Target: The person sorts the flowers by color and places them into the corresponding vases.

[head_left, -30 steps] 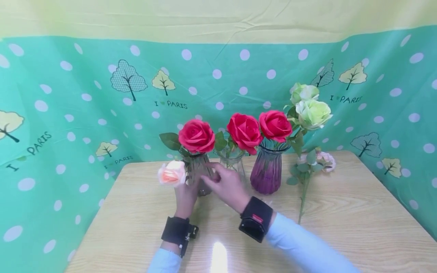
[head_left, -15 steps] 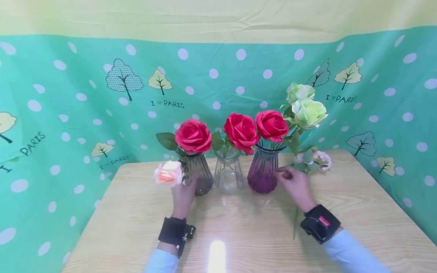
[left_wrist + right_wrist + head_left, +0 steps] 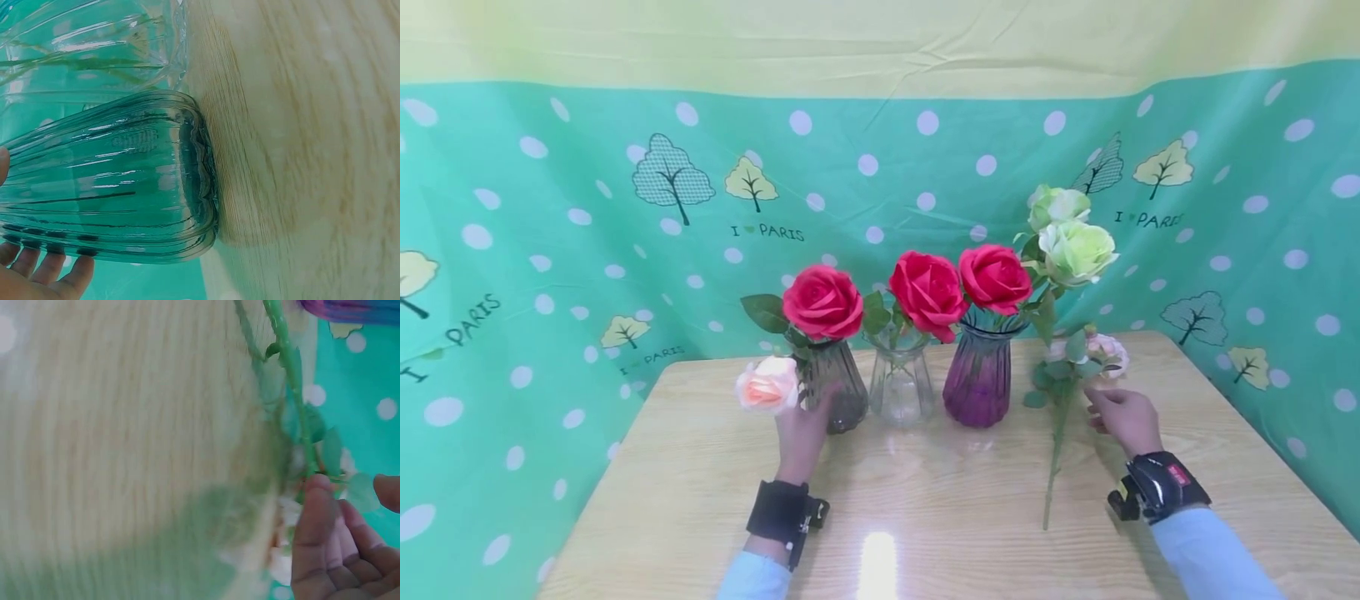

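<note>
My left hand (image 3: 801, 437) holds the grey ribbed glass vase (image 3: 842, 400); the left wrist view shows thumb and fingers on opposite sides of the vase (image 3: 112, 181). A red rose (image 3: 823, 302) stands in it. A peach rose (image 3: 767, 384) hangs low beside that vase, its stem hidden. My right hand (image 3: 1126, 419) is just right of a pale pink rose spray (image 3: 1108, 354) lying on the table. In the right wrist view, thumb and fingers are apart, with a fingertip close to the green stem (image 3: 290, 369); whether they touch cannot be told.
A clear vase (image 3: 901, 396) with a red rose (image 3: 928, 292) stands right of the grey one. Beyond it is a purple vase (image 3: 977, 387) holding another red rose (image 3: 996, 277) and green-white roses (image 3: 1077, 252). A patterned curtain (image 3: 850, 183) hangs behind the wooden table (image 3: 955, 517).
My right hand has moved from beside the grey vase, past the purple vase, to the right side of the pink spray. My left hand has stayed on the grey vase.
</note>
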The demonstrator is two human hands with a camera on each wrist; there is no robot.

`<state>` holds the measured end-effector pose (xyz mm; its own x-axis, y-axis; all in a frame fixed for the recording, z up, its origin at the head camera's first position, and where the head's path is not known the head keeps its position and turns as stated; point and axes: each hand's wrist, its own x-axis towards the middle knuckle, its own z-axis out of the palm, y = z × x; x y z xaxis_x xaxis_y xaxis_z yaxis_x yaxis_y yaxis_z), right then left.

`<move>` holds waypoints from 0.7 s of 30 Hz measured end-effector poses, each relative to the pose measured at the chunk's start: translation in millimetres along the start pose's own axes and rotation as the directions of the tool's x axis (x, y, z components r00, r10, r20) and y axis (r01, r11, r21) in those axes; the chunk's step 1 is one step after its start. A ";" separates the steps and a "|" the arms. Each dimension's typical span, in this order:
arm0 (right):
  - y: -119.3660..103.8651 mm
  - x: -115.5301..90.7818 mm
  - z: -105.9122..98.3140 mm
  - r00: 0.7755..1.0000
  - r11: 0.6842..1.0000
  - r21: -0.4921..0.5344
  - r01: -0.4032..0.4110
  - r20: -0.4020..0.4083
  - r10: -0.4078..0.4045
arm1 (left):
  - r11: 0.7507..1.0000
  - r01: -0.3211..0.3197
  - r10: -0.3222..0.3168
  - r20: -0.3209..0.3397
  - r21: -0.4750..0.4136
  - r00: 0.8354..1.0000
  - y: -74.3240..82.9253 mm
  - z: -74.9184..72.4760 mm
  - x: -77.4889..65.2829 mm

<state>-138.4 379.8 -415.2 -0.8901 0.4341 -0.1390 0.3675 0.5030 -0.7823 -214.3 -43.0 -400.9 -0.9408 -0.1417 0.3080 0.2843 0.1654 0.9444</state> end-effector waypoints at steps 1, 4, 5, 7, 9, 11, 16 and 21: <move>2.3 3.2 0.7 1.000 1.000 0.013 -0.016 0.024 0.016 | 1.000 -0.002 0.002 0.000 -0.001 1.000 -0.4 0.2 -0.1; 5.7 13.2 5.7 0.996 0.994 0.094 -0.059 0.076 0.052 | 1.000 -0.006 0.006 0.001 -0.015 1.000 -1.6 0.2 0.4; 6.0 16.2 7.5 0.994 0.990 0.119 -0.071 0.089 0.061 | 1.000 -0.007 0.007 0.003 -0.016 1.000 -1.8 0.2 0.6; 6.4 20.8 11.0 0.992 0.981 0.171 -0.092 0.106 0.074 | 1.000 -0.007 0.007 0.007 -0.017 1.000 -2.0 0.4 0.9; 6.2 24.1 13.6 0.989 0.972 0.211 -0.108 0.119 0.084 | 1.000 -0.005 0.005 0.007 -0.007 1.000 -2.2 0.6 1.0; 6.0 26.5 16.7 0.987 0.962 0.242 -0.124 0.126 0.095 | 1.000 -0.009 0.009 0.006 -0.006 1.000 -2.2 0.7 1.4; 6.5 31.4 21.9 0.981 0.938 0.306 -0.165 0.154 0.122 | 1.000 -0.018 0.018 0.000 -0.010 1.000 -3.0 0.5 1.2; 7.1 32.8 20.9 0.936 0.818 0.487 -0.306 0.309 0.166 | 1.000 -0.020 0.020 -0.001 0.000 1.000 -3.5 0.0 0.5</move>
<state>-170.6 382.1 -438.0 -0.8558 0.2590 -0.4478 0.4417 -0.0847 -0.8932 -215.8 -43.7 -404.0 -0.9347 -0.1390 0.3273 0.3034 0.1683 0.9379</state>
